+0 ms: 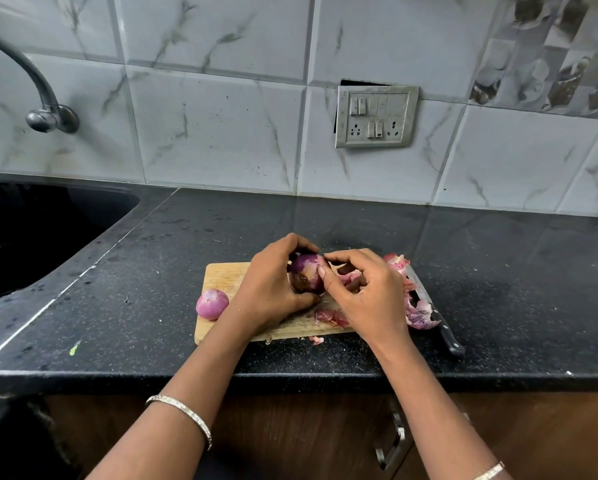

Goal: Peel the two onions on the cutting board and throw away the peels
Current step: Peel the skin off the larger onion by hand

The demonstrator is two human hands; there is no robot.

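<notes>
1. Gripping the onion [306, 271] from its left side, the left hand [273, 285] curls its fingers over the top and its thumb underneath, holding it just above the cutting board [223, 275].
2. The right hand [367, 292] pinches at the same onion's right side with thumb and forefinger, and its other fingers are loosely curled.
3. The onion is purple, with a dark root end facing the camera.
4. A second onion [212, 304], pale pink and smooth, rests at the board's left edge.
5. Loose peels [419, 311] lie heaped at the board's right end, with more on the board under the right hand.
6. A small scrap [316, 339] lies on the black tabletop [152, 271], just in front of the board.
7. A black-handled knife [446, 336] lies to the right of the board, its blade partly under the peels.
8. The wall switch plate [376, 116] carries markings too small to read.
9. A sink [31, 230] and tap [41, 95] sit at the far left.
</notes>
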